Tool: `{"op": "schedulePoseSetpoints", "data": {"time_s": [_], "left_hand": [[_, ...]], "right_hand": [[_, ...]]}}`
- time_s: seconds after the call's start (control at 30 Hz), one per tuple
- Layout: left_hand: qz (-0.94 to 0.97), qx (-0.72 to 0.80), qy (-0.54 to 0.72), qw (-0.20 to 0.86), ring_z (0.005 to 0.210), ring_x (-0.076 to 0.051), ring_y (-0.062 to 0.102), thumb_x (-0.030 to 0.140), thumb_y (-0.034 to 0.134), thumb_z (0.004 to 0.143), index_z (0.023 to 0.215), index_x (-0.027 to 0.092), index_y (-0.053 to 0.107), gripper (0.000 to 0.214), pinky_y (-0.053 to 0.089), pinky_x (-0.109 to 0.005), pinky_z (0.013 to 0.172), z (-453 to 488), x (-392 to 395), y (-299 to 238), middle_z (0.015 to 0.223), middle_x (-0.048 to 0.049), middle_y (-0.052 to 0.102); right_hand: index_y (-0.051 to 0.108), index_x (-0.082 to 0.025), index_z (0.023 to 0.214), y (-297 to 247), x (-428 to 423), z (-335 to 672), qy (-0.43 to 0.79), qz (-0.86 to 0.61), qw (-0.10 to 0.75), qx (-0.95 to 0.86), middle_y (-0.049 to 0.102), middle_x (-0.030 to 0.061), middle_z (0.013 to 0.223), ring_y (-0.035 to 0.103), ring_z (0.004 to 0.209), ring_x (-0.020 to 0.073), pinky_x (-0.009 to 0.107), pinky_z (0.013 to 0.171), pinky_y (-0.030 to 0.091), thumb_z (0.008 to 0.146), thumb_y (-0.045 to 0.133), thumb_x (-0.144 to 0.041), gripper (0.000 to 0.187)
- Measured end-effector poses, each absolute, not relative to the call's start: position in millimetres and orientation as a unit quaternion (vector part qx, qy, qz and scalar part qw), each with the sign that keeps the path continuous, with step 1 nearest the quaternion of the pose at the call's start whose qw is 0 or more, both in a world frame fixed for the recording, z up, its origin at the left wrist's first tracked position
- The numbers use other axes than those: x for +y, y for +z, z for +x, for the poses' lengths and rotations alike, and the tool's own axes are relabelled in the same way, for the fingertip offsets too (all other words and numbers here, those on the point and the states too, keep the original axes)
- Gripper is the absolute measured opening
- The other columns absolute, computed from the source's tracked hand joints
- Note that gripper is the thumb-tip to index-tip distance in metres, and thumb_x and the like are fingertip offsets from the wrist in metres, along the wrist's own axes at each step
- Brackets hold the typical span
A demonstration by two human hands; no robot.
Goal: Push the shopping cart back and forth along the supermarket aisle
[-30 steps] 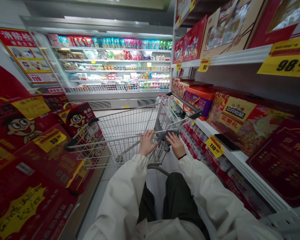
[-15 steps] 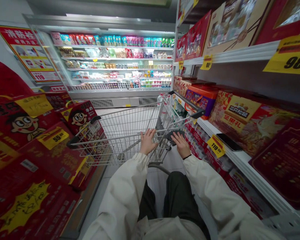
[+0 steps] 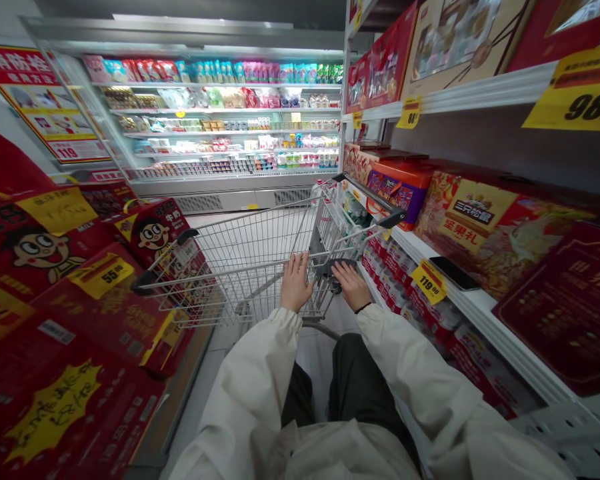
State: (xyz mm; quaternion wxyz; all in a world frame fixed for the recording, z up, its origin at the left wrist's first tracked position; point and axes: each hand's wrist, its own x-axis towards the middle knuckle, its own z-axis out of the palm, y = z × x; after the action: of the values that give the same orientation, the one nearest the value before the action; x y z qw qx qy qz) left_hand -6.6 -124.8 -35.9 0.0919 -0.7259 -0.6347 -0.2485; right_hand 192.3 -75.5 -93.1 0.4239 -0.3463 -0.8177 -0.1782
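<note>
Head view, forward and down along both arms. Left hand [image 3: 295,285] on the rear of a wire shopping cart [image 3: 240,267], its fingers [image 3: 295,265] straight and slightly spread, not plainly clenched; whether they wrap the bar, impossible to tell. Right hand [image 3: 350,285] draped over a dark plastic grip [image 3: 337,270], its fingers [image 3: 341,272] gently curved across it, grasping lightly. Both hands still in place on the cart, neither released.

Only a slight change from half a second ago: the whole aisle a little higher and further left in view, the hands' hold on the cart otherwise much the same.

Along the right, white shelves with a black smartphone [image 3: 454,273] lying flat just beside a yellow 119 price tag [image 3: 429,281], and above it a nut gift box [image 3: 480,213] and an orange-lidded tub [image 3: 395,190]. Along the left, stacked red milk cartons [image 3: 153,237] with a cartoon boy's face, close to the cart's side. Ahead, past the cart's far end, a lit refrigerated display case [image 3: 210,127]. Below, cream sleeves [image 3: 250,380] and dark trousers [image 3: 360,380].
</note>
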Motion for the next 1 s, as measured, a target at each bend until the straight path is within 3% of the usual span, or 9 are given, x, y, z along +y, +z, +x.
{"op": "schedulePoseSetpoints", "data": {"time_s": [0.17,0.37,0.53,0.73,1.0], "left_hand": [[-0.723,-0.640,-0.245,0.089,0.149,-0.029,0.017,0.018,0.053,0.071,0.152,0.016,0.022,0.087,0.016,-0.050,0.121,-6,-128,-38,0.159,-0.0085,0.028],[-0.714,-0.652,-0.238,0.088,0.149,-0.028,0.019,0.020,0.053,0.070,0.153,0.020,0.021,0.089,0.009,-0.053,0.122,-4,-130,-35,0.159,-0.0076,0.030],[-0.715,-0.653,-0.233,0.088,0.149,-0.028,0.017,0.020,0.052,0.070,0.153,0.019,0.020,0.089,0.010,-0.054,0.121,-3,-132,-35,0.159,-0.0076,0.029],[-0.716,-0.656,-0.224,0.086,0.149,-0.027,0.018,0.019,0.053,0.070,0.153,0.021,0.022,0.089,0.008,-0.054,0.121,-4,-134,-31,0.159,-0.0069,0.030],[-0.732,-0.643,-0.212,0.077,0.150,-0.027,0.017,0.020,0.054,0.070,0.154,0.021,0.020,0.091,0.007,-0.055,0.121,-11,-136,-29,0.160,-0.0056,0.028]], "right_hand": [[0.055,-0.017,0.138,-88,-73,192,-0.185,-0.360,0.453,-0.795,0.055,0.0090,0.141,0.041,0.139,0.0189,0.043,0.117,0.036,0.089,0.025,-0.004,0.059],[0.057,-0.017,0.136,-94,-70,185,-0.182,-0.368,0.422,-0.808,0.059,0.0089,0.136,0.049,0.133,0.0180,0.040,0.114,0.041,0.087,0.026,-0.002,0.059],[0.056,-0.019,0.137,-92,-75,188,-0.196,-0.368,0.446,-0.792,0.056,0.0069,0.140,0.045,0.137,0.0182,0.040,0.115,0.039,0.088,0.025,-0.002,0.061],[0.057,-0.019,0.136,-94,-72,182,-0.176,-0.397,0.424,-0.795,0.058,0.0093,0.137,0.052,0.131,0.0189,0.040,0.114,0.040,0.088,0.029,-0.003,0.058],[0.058,-0.019,0.135,-96,-73,190,-0.197,-0.374,0.432,-0.796,0.056,0.0079,0.140,0.045,0.137,0.0202,0.043,0.116,0.038,0.088,0.029,-0.001,0.058]]}}
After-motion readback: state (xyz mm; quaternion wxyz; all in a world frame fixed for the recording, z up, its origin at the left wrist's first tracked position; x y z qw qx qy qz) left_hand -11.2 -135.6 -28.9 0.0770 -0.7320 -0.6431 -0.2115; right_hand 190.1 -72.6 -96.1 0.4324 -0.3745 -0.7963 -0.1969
